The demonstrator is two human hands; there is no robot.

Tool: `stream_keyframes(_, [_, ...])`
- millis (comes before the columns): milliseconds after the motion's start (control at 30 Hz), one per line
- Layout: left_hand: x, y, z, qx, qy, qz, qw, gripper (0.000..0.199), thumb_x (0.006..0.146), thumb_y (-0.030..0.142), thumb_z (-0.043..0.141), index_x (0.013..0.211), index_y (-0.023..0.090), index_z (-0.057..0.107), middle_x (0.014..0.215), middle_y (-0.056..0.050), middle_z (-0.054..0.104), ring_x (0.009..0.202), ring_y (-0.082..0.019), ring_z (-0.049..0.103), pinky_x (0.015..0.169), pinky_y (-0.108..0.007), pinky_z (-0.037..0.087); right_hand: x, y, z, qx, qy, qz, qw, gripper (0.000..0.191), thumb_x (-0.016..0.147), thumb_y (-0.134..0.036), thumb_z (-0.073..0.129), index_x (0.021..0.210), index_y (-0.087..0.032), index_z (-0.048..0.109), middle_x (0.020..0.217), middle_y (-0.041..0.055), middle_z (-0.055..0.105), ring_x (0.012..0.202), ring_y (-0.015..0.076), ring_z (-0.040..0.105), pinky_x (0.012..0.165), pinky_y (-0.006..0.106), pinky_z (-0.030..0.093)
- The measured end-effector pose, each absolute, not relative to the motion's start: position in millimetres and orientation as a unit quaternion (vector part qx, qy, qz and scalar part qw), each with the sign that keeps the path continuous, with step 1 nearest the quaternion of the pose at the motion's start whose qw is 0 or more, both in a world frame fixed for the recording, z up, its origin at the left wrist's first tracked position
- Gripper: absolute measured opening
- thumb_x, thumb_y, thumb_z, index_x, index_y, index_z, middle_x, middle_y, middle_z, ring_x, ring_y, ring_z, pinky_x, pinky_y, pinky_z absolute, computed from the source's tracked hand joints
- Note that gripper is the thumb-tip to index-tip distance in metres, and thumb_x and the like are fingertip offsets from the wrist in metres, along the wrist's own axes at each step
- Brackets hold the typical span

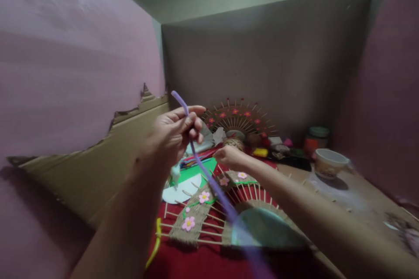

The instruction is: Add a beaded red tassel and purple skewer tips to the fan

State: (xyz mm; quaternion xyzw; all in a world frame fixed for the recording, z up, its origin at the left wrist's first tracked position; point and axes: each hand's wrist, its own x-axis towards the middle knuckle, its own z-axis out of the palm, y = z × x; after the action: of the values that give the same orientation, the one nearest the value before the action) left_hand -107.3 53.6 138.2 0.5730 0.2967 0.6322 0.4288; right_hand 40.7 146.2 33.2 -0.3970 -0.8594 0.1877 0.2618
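Note:
My left hand (183, 128) is closed in a pinch on a long purple pipe cleaner (204, 170). Its bent upper end sticks out above my fingers, and its blurred lower length runs down towards me. My right hand (228, 157) is stretched over the table with its fingers curled together; whatever they hold, if anything, is hidden. Beneath both hands lies a half-round woven fan (196, 209) with thin sticks, pink flowers and a green vine. A pale green half-disc (265, 226) covers its base.
A second flowered fan (235, 115) stands at the back. Coloured pipe cleaners (198, 159), a green sheet (207, 168) and a white half-circle (183, 189) lie beyond the woven fan. A paper cup (330, 163) stands right; torn cardboard (98, 174) leans left. A yellow strip (157, 239) lies near.

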Motion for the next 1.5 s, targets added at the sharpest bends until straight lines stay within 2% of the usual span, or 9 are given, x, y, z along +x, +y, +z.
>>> stream_keyframes(100, [-85.2, 47.5, 115.5, 0.634, 0.362, 0.553, 0.401, 0.016, 0.084, 0.026, 0.051, 0.082, 0.014, 0.061, 0.048, 0.008, 0.039, 0.037, -0.003, 0.028, 0.037, -0.017, 0.023, 81.9, 104.1, 43.6, -0.426, -0.807, 0.237, 0.334, 0.025, 0.085, -0.021, 0.048, 0.096, -0.010, 0.067, 0.089, 0.0097, 0.069, 0.076, 0.0166, 0.063, 0.069, 0.028, 0.048])
stream_keyframes(167, [-64.8, 45.4, 96.7, 0.735, 0.398, 0.443, 0.324, 0.027, 0.088, 0.030, 0.042, 0.079, 0.014, 0.061, 0.049, 0.006, 0.041, 0.041, -0.006, 0.033, 0.041, -0.019, 0.027, 104.1, 74.8, 46.4, -0.418, -0.773, 0.273, 0.390, 0.034, 0.089, -0.027, 0.042, 0.112, -0.011, 0.061, 0.093, 0.0102, 0.068, 0.077, 0.0147, 0.062, 0.071, 0.029, 0.048])
stream_keyframes(300, [-24.4, 43.7, 59.4, 0.838, 0.404, 0.295, 0.219, 0.028, 0.083, 0.024, 0.044, 0.066, 0.015, 0.063, 0.058, -0.001, 0.057, 0.054, -0.012, 0.049, 0.054, -0.023, 0.036, 130.9, 27.1, 44.8, -0.343, -0.648, 0.427, 0.529, 0.034, 0.077, -0.037, 0.062, 0.105, -0.018, 0.065, 0.082, 0.0046, 0.063, 0.073, 0.0144, 0.056, 0.067, 0.028, 0.045])
stream_keyframes(467, [6.4, 32.1, 36.7, 0.861, 0.404, 0.266, 0.156, 0.024, 0.083, 0.023, 0.046, 0.072, 0.016, 0.066, 0.071, -0.008, 0.066, 0.066, -0.019, 0.057, 0.064, -0.029, 0.038, 152.7, 5.8, 36.1, -0.398, -0.624, 0.383, 0.553, 0.028, 0.073, -0.041, 0.067, 0.062, -0.016, 0.065, 0.068, 0.0015, 0.055, 0.066, 0.0124, 0.049, 0.064, 0.026, 0.042])
stream_keyframes(667, [16.1, 14.0, 22.6, 0.843, 0.411, 0.311, 0.152, 0.031, 0.093, 0.029, 0.034, 0.086, 0.017, 0.062, 0.071, -0.002, 0.060, 0.063, -0.013, 0.049, 0.063, -0.024, 0.035, 180.0, 13.8, 23.7, -0.340, -0.410, 0.592, 0.605, 0.032, 0.055, -0.035, 0.083, 0.071, -0.014, 0.065, 0.066, 0.0020, 0.063, 0.056, 0.0106, 0.056, 0.051, 0.022, 0.042])
stream_keyframes(767, [15.9, 3.6, 17.7, 0.867, 0.365, 0.262, 0.217, 0.025, 0.088, 0.029, 0.045, 0.073, 0.018, 0.061, 0.057, 0.003, 0.047, 0.053, -0.009, 0.039, 0.054, -0.022, 0.030, 187.8, 17.8, 14.6, -0.329, -0.365, 0.635, 0.596, 0.031, 0.052, -0.030, 0.084, 0.069, -0.014, 0.064, 0.061, 0.0015, 0.063, 0.052, 0.0107, 0.056, 0.047, 0.020, 0.042])
stream_keyframes(1000, [12.6, -3.7, 18.5, 0.715, 0.311, 0.097, 0.619, 0.025, 0.081, 0.038, 0.054, 0.080, 0.017, 0.067, 0.053, 0.005, 0.041, 0.043, -0.007, 0.033, 0.040, -0.020, 0.024, 207.5, 21.4, 1.0, -0.325, -0.300, 0.638, 0.630, 0.026, 0.056, -0.023, 0.081, 0.073, -0.015, 0.063, 0.051, -0.0032, 0.056, 0.044, 0.0084, 0.053, 0.038, 0.017, 0.036])
stream_keyframes(1333, [-4.3, 20.0, 26.0, 0.597, 0.377, 0.248, 0.663, 0.023, 0.084, 0.038, 0.051, 0.075, 0.016, 0.053, 0.042, 0.011, 0.029, 0.037, -0.004, 0.016, 0.037, -0.019, 0.011, 199.0, 9.0, -0.6, -0.332, -0.409, 0.655, 0.542, 0.038, 0.060, -0.012, 0.074, 0.097, -0.015, 0.067, 0.075, 0.0030, 0.068, 0.057, 0.0103, 0.062, 0.054, 0.021, 0.049])
stream_keyframes(1500, [-4.9, 24.3, 20.4, 0.651, 0.395, 0.211, 0.613, 0.026, 0.084, 0.040, 0.049, 0.078, 0.016, 0.056, 0.043, 0.009, 0.032, 0.037, -0.005, 0.022, 0.037, -0.020, 0.014, 196.5, 8.0, -1.2, -0.339, -0.406, 0.641, 0.556, 0.023, 0.069, -0.028, 0.074, 0.085, -0.011, 0.068, 0.067, 0.0036, 0.065, 0.052, 0.0093, 0.060, 0.047, 0.019, 0.046])
